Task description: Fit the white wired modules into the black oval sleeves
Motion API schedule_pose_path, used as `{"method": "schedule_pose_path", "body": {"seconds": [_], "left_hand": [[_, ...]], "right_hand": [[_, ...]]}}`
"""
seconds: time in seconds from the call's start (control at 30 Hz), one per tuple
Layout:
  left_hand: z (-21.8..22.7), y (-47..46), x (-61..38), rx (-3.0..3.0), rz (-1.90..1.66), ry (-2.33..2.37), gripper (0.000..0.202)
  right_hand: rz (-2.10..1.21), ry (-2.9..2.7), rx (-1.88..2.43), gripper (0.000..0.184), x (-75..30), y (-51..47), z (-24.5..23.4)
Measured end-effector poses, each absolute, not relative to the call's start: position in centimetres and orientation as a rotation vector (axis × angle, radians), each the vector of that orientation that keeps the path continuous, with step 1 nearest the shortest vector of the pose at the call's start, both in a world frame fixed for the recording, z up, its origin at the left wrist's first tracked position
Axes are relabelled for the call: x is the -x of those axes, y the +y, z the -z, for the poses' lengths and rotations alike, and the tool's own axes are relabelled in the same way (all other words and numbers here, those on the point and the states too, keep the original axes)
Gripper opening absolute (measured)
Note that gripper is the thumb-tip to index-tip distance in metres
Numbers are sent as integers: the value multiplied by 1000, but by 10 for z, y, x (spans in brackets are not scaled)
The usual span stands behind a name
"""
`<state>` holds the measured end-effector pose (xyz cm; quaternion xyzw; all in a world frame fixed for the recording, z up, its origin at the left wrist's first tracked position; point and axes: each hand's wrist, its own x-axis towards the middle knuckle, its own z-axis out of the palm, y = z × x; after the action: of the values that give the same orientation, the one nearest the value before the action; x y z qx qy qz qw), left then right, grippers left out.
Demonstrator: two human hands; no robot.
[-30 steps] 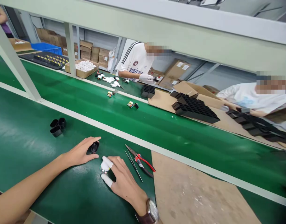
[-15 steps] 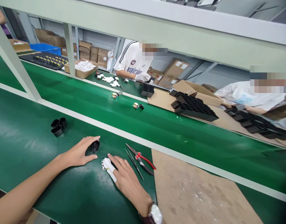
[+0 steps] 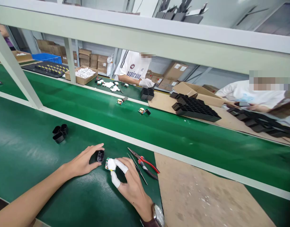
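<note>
My left hand (image 3: 84, 161) lies on the green bench with thumb and fingers curved round a small black plastic shell (image 3: 100, 155), open end up. My right hand (image 3: 129, 181), with white finger cots on two fingers and a wristwatch, pinches a small circuit board (image 3: 108, 164) right beside that shell. The board and the shell are almost touching.
Red-handled pliers (image 3: 145, 164) and tweezers (image 3: 137, 168) lie just right of my right hand, next to a cardboard sheet (image 3: 201, 195). Three black shells (image 3: 59, 133) stand to the left. Two boards (image 3: 143, 111) ride the conveyor belt (image 3: 159, 129). Across it, two people work beside trays of black shells (image 3: 194, 108).
My right hand has lifted its fingers into a pinch on the circuit board and brought it closer to the shell. The boards on the conveyor have moved to the right.
</note>
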<state>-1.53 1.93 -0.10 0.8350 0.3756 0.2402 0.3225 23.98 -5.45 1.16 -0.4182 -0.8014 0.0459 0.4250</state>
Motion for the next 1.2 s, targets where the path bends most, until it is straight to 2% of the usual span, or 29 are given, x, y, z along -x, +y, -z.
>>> {"method": "schedule_pose_path", "body": {"seconds": [0.2, 0.77, 1.0, 1.2], "left_hand": [[-4, 6, 2, -2250, -652, 846, 77], [-1, 4, -1, -2284, -567, 856, 79], [-1, 3, -2, -2308, -543, 843, 83], [-5, 2, -6, -2334, -539, 824, 84]], "right_hand": [[37, -2041, 1069, 63, -235, -61, -21], [84, -2180, 1168, 38, -236, -64, -21], [101, -2181, 1138, 21, -235, -62, -22], [111, -2217, 1159, 16, -236, -64, -22]]}}
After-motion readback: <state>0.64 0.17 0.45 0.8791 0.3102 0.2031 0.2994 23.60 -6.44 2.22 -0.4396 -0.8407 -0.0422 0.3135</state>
